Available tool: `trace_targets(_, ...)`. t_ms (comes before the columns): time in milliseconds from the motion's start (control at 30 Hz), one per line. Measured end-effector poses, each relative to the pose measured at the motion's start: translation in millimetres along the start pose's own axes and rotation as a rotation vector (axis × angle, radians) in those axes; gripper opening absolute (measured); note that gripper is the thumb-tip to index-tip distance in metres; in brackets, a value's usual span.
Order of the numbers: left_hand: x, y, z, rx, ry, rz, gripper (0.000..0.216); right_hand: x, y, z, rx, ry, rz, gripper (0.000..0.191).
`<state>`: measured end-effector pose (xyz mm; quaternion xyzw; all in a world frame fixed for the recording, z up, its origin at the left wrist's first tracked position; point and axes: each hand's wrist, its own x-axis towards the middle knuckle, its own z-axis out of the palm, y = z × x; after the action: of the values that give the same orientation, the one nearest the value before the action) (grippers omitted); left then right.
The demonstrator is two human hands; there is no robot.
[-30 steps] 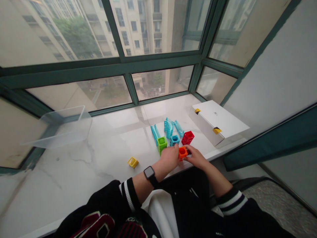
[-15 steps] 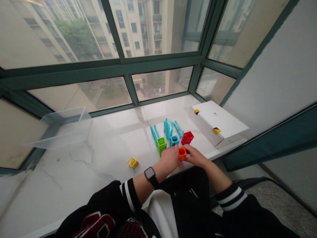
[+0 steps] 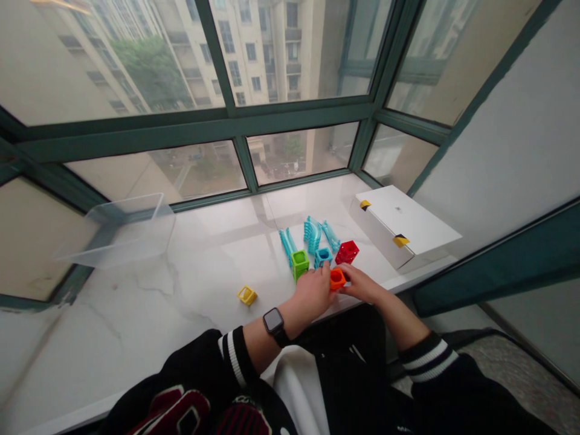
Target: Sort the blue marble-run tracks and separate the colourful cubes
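Note:
My left hand (image 3: 312, 294) and my right hand (image 3: 360, 285) meet at a small orange hollow block (image 3: 337, 279), gripping it from either side at the near part of the marble sill (image 3: 190, 284). Just beyond my left fingers stand a green hollow cube (image 3: 299, 264) and a blue hollow cube (image 3: 323, 257). A red hollow cube (image 3: 347, 252) sits beyond the orange block. Farther back lie several teal track pieces (image 3: 312, 235). A yellow block (image 3: 247, 295) lies apart, to the left of my left hand.
A white box with yellow-and-black tape (image 3: 401, 226) lies at the right end of the sill. A clear plastic tub (image 3: 120, 232) stands at the left. Green-framed windows (image 3: 235, 115) run behind the sill, and a wall (image 3: 507, 121) closes the right side.
The whole view has drifted slightly right. My hands stay on the orange block, with no clear shift of it against the other blocks.

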<state>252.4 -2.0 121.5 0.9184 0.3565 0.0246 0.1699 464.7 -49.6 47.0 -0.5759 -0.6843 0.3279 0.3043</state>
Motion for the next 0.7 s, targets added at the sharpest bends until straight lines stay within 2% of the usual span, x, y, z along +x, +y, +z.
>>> trace_targets(167,-24,-7,-18,-0.126,0.022,0.122,0.074,-3,1,3,0.040,0.032,0.030,0.045)
trace_targets(300,-51,-33,-33,-0.248,0.105,0.191,0.060,-11,4,5,0.069,0.050,0.044,0.058)
trace_targets(367,-65,-60,-38,-0.304,0.197,0.124,0.044,-18,7,4,0.077,0.043,0.064,0.065)
trace_targets(467,-86,-119,-35,-0.362,0.347,-0.046,0.028,-31,10,-3,0.049,0.061,0.105,0.072)
trace_targets(600,-119,-196,-9,-0.316,0.455,-0.306,0.033,-42,1,-20,-0.081,0.193,0.147,0.064)
trace_targets(700,-143,-226,18,-0.269,0.467,-0.366,0.041,-41,-21,-30,-0.189,0.399,0.144,0.052)
